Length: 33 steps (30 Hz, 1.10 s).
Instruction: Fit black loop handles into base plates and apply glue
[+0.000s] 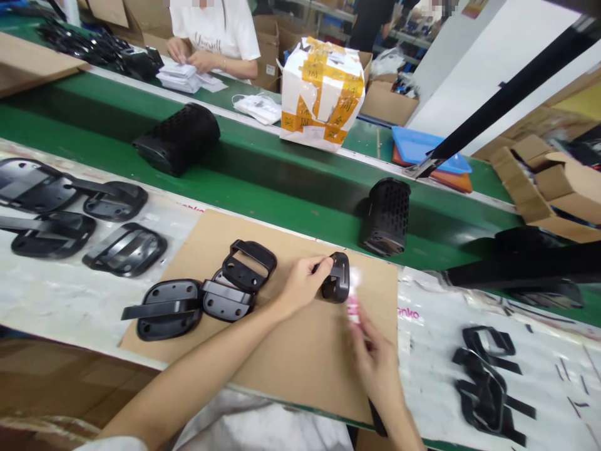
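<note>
The left hand (300,285) pinches a small black plastic part (336,277) in its fingers above the cardboard sheet (300,351) on the bench. Just right, the blurred right hand (375,363) grips a pink-tipped tool (353,308) touching the part.

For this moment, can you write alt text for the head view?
The left hand holds a small black plastic handle part over a brown cardboard sheet, while the blurred right hand brings a pink-tipped tool to it. More black plastic parts lie alongside; black mesh housings sit on a green conveyor belt.
</note>
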{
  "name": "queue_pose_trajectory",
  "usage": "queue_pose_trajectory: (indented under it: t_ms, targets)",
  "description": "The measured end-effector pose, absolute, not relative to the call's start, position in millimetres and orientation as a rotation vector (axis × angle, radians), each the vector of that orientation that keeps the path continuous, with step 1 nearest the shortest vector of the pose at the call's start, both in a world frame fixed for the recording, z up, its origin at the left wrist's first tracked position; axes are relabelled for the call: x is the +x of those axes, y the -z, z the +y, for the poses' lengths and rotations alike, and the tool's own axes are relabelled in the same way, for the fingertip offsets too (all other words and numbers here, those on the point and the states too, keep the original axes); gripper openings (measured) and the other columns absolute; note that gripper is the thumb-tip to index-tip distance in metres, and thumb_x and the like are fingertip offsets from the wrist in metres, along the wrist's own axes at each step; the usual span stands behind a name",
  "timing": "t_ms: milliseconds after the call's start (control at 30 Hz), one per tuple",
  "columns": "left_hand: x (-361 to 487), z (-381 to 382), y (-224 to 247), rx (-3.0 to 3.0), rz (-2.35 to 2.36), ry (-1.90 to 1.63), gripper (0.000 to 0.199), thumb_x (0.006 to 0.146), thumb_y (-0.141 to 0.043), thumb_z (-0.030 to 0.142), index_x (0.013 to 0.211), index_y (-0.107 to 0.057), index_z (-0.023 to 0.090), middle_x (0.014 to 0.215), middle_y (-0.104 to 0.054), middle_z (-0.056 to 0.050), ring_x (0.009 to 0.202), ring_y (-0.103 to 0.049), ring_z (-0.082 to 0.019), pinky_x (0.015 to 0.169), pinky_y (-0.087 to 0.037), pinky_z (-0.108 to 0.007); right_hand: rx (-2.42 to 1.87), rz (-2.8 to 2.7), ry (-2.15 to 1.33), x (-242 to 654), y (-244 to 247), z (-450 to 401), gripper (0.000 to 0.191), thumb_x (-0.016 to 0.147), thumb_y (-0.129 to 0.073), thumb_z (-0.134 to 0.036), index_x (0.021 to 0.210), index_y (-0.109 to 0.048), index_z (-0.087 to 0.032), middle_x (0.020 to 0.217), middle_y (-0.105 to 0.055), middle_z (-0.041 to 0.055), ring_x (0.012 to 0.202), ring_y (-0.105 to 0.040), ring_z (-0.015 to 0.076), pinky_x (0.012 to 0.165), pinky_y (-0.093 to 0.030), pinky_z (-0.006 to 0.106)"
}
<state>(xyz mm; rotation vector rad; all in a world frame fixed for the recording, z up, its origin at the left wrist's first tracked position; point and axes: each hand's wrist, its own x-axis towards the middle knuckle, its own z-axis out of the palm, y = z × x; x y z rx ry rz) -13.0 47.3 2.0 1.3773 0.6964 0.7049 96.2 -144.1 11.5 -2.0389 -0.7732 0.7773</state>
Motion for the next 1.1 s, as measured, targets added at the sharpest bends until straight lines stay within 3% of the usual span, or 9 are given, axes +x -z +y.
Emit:
queue_pose_trajectory:
  t_ms: [200,367,500,600,667,700,867,1000,1100]
  targets:
    - [-13.0,47.7,-3.2,1.369,0.688,-0.712,0.042,0.099,-0.045,0.046,0.067,-0.041,0.019,0.066,-0.036,0.004,0.065,-0.037,-0.012,0.061,-0.027,-0.027,-2.122,-0.788,-0.816,99.0,-9.2,-147.8,0.070,0.097,-0.056,-0.058,0.153,-0.050,-0.017,0.062,-0.062,-0.0001,0.049,-0.050,0.0180,0.043,-0.041,0.027]
    - [-13.6,47.2,-3.8,1.367,0.665,-0.700,0.042,0.099,-0.046,0.047,0.067,-0.041,0.019,0.066,-0.036,0.004,0.065,-0.038,-0.012,0.062,-0.028,-0.027,-2.096,-1.051,-0.805,100.2,-11.6,-144.6,0.065,0.097,-0.054,-0.059,0.143,-0.063,-0.014,0.086,-0.075,0.0097,0.065,-0.063,0.0232,0.051,-0.051,0.030]
    - [-15.0,46.9,-6.0,1.348,0.669,-0.690,0.041,0.099,-0.045,0.046,0.069,-0.042,0.019,0.066,-0.037,0.004,0.066,-0.039,-0.012,0.063,-0.029,-0.026,-2.207,-0.900,-0.765,102.9,-17.0,-146.6,0.072,0.099,-0.053,-0.059,0.153,-0.050,-0.013,0.065,-0.069,0.0023,0.048,-0.058,0.0199,0.042,-0.045,0.027]
    - [-15.4,47.7,-5.9,1.359,0.660,-0.701,0.040,0.099,-0.046,0.046,0.069,-0.042,0.019,0.067,-0.038,0.004,0.067,-0.039,-0.012,0.063,-0.029,-0.026,-2.185,-0.923,-0.651,101.1,-13.9,-146.3,0.069,0.099,-0.052,-0.060,0.149,-0.055,-0.012,0.091,-0.079,0.0102,0.083,-0.075,0.0281,0.066,-0.061,0.032]
    - [-15.5,48.6,-5.0,1.363,0.673,-0.709,0.041,0.098,-0.047,0.047,0.068,-0.041,0.019,0.067,-0.037,0.004,0.066,-0.039,-0.012,0.062,-0.028,-0.026,-2.121,-1.056,-0.728,100.8,-12.0,-145.3,0.065,0.098,-0.053,-0.060,0.143,-0.062,-0.015,0.126,-0.073,0.0134,0.118,-0.069,0.0332,0.093,-0.060,0.040]
    - [-15.4,49.0,-4.5,1.357,0.682,-0.714,0.041,0.098,-0.047,0.047,0.068,-0.040,0.020,0.066,-0.037,0.004,0.066,-0.039,-0.012,0.062,-0.028,-0.026,-2.110,-1.094,-0.776,101.3,-12.2,-145.3,0.064,0.098,-0.054,-0.060,0.143,-0.063,-0.016,0.135,-0.068,0.0124,0.124,-0.065,0.0343,0.097,-0.059,0.042]
    - [-14.8,48.1,-4.6,1.338,0.680,-0.726,0.041,0.098,-0.046,0.047,0.068,-0.040,0.020,0.066,-0.036,0.004,0.066,-0.038,-0.012,0.062,-0.028,-0.027,-2.251,-0.944,-0.693,101.3,-14.5,-149.2,0.069,0.100,-0.049,-0.060,0.154,-0.050,-0.016,0.122,-0.075,0.0107,0.088,-0.077,0.0310,0.073,-0.064,0.039]
    - [-12.7,47.3,-2.9,1.310,0.687,-0.730,0.040,0.094,-0.050,0.047,0.066,-0.041,0.020,0.065,-0.037,0.004,0.065,-0.038,-0.012,0.061,-0.028,-0.026,-2.153,-1.165,-0.772,103.6,-11.0,-145.3,0.061,0.101,-0.049,-0.057,0.145,-0.060,-0.017,0.137,-0.068,0.0106,0.128,-0.064,0.0330,0.106,-0.054,0.044]
    - [-13.6,51.9,-5.9,1.144,0.710,-0.786,0.038,0.088,-0.055,0.046,0.062,-0.043,0.019,0.063,-0.039,0.004,0.062,-0.038,-0.011,0.059,-0.029,-0.026,-2.203,-1.171,-0.738,115.1,-15.9,-145.5,0.059,0.099,-0.052,-0.058,0.145,-0.061,-0.022,0.141,-0.065,0.0075,0.126,-0.065,0.0322,0.100,-0.058,0.041]
